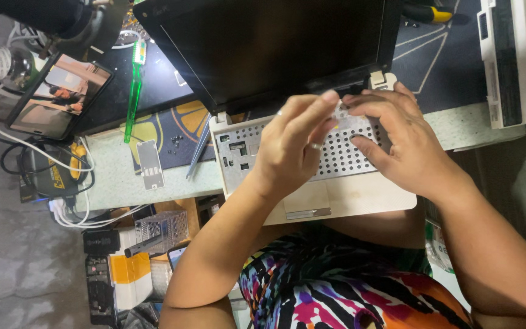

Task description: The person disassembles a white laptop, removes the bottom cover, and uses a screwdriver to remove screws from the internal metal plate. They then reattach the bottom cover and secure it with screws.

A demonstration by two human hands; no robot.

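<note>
This looks like a small electronics repair bench. A white laptop with its keyboard removed, showing a perforated metal plate, lies open on a speckled pale worktop. Around it sit a dark printed work mat, metal tweezers, tiny loose black screws, a green translucent plastic tool, a propped-up black phone, tangled white cables and a yellow-handled screwdriver.

Single head view — looking steeply down, close over the laptop.
</note>
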